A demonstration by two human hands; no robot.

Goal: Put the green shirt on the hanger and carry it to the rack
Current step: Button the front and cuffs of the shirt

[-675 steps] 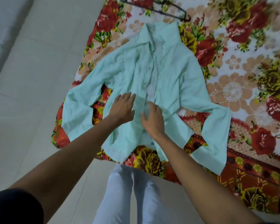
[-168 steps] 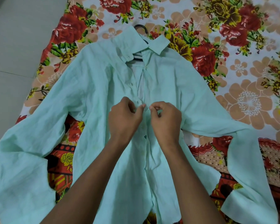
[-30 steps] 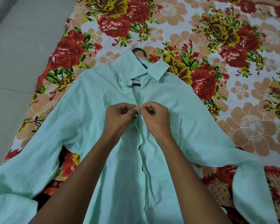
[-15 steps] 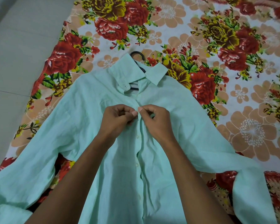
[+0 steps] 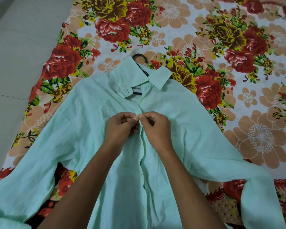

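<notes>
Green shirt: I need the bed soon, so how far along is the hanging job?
Done: the hanger sits inside the green shirt, its hook out past the collar. In hand: the left hand and right hand pinch the placket at an upper button. Left: lifting it off the floral bedsheet to the rack.

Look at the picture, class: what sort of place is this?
Probably a room in a home: a floral bedsheet spread beside pale floor tiles, with a green shirt on a hanger laid out on it.
</notes>
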